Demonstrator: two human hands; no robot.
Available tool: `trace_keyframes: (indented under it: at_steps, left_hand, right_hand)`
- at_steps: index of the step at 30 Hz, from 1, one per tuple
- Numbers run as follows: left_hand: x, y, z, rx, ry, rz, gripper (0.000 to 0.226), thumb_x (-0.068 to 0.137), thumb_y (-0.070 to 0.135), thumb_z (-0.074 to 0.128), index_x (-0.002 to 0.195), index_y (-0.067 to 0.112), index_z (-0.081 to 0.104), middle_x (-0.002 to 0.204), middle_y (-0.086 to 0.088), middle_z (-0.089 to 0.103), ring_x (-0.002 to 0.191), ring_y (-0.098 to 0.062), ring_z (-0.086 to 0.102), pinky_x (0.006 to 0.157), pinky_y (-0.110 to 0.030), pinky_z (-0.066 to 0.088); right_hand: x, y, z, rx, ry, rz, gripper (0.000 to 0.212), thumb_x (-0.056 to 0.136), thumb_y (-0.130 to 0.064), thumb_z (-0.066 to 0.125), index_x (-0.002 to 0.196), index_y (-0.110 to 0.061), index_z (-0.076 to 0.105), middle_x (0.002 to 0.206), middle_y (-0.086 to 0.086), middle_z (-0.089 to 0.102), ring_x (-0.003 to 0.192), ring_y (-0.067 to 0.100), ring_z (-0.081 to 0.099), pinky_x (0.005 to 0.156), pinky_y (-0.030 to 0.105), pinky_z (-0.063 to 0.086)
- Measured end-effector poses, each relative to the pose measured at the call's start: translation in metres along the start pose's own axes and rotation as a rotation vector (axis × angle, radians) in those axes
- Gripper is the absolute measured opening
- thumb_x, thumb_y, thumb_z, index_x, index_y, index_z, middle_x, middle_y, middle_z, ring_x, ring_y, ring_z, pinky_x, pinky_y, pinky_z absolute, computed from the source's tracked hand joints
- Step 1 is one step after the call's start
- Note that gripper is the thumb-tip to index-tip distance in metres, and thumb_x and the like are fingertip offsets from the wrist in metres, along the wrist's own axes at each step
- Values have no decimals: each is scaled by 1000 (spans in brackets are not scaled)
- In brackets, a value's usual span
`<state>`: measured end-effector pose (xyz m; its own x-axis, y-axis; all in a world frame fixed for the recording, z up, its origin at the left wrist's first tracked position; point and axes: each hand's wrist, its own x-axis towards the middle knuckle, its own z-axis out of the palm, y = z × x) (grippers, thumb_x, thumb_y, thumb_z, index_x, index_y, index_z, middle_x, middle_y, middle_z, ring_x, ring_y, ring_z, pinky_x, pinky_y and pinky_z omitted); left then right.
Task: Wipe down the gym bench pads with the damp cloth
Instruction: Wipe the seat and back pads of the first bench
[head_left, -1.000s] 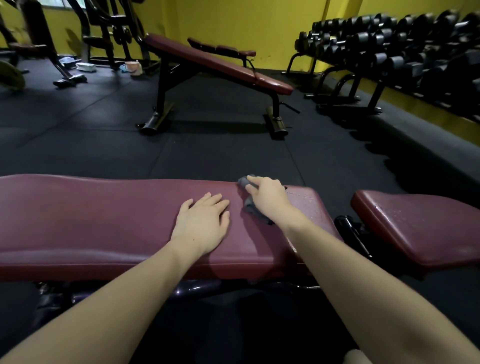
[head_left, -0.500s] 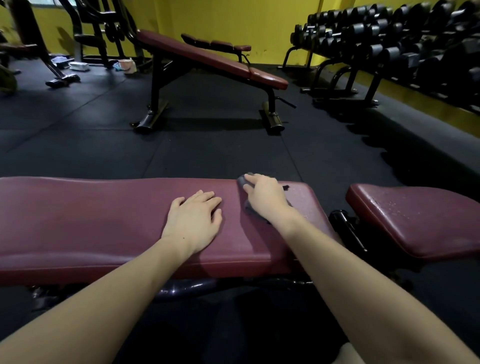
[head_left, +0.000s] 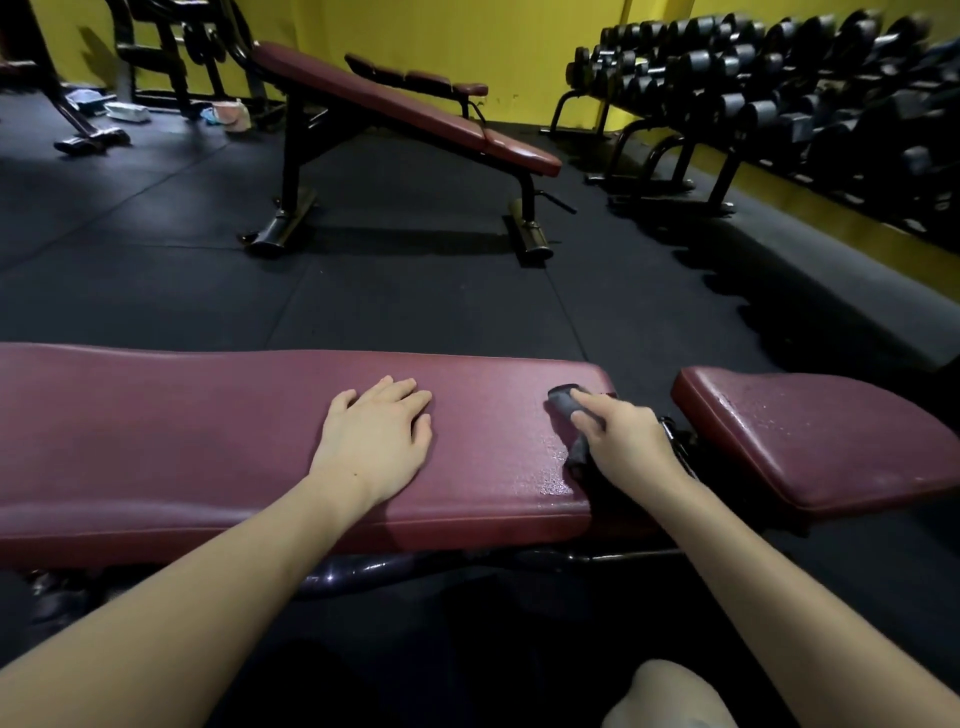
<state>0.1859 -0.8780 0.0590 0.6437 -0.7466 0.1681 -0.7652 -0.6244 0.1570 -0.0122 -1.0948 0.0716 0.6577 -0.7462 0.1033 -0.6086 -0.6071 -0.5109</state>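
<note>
A long maroon bench pad (head_left: 182, 436) stretches across the foreground. My left hand (head_left: 376, 441) lies flat on its middle, fingers straight. At the pad's right end my right hand (head_left: 623, 441) grips a dark grey cloth (head_left: 563, 400) and presses it onto the pad. The cloth sticks out past my fingertips and hangs a little below my palm. A wet sheen (head_left: 545, 467) shows on the pad just left of that hand. The separate maroon seat pad (head_left: 810, 436) sits to the right across a gap, its surface speckled with droplets.
Black rubber floor (head_left: 415, 312) lies beyond the bench. An inclined maroon bench (head_left: 405, 109) stands at mid-distance. A dumbbell rack (head_left: 753, 93) lines the yellow wall on the right. Machine frames and small clutter (head_left: 228, 114) sit at the far left. My knee (head_left: 670, 696) shows at the bottom.
My right hand slid the cloth rightward along the pad to its right end, leaving a wet streak. My left hand stayed flat on the pad. The view shifted slightly.
</note>
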Motion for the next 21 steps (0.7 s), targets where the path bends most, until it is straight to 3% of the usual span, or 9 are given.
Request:
trace_keyframes:
  at_steps: [7, 11, 16, 21]
  left_hand:
    - [2, -1, 0, 8, 27, 15, 44, 104, 41, 35, 144, 37, 53, 158, 14, 43, 151, -11, 32, 120, -45, 24]
    - [-1, 0, -4, -20, 38, 29, 43, 105, 40, 37, 143, 34, 56, 157, 11, 46, 150, -13, 34, 120, -46, 25]
    - [-5, 1, -4, -43, -13, 36, 45, 105, 43, 34, 147, 36, 51, 162, 7, 40, 154, -19, 27, 124, -50, 20]
    - [-1, 2, -4, -14, 70, 62, 39, 102, 43, 42, 133, 34, 65, 145, 6, 57, 141, -21, 44, 115, -46, 31]
  right_hand:
    - [89, -21, 9, 58, 14, 121, 38, 103, -33, 56, 140, -30, 62, 137, 11, 66, 128, 36, 58, 106, 36, 43]
    - [39, -2, -8, 26, -21, 81, 38, 100, -37, 58, 137, -36, 64, 137, 8, 66, 127, 36, 59, 107, 37, 43]
    - [-38, 29, -19, 14, 5, -14, 35, 99, -29, 65, 134, -31, 67, 136, 3, 67, 136, 21, 54, 111, 33, 40]
    - [6, -4, -13, -15, 1, 91, 38, 101, -35, 58, 139, -33, 63, 138, 12, 65, 130, 36, 56, 109, 39, 42]
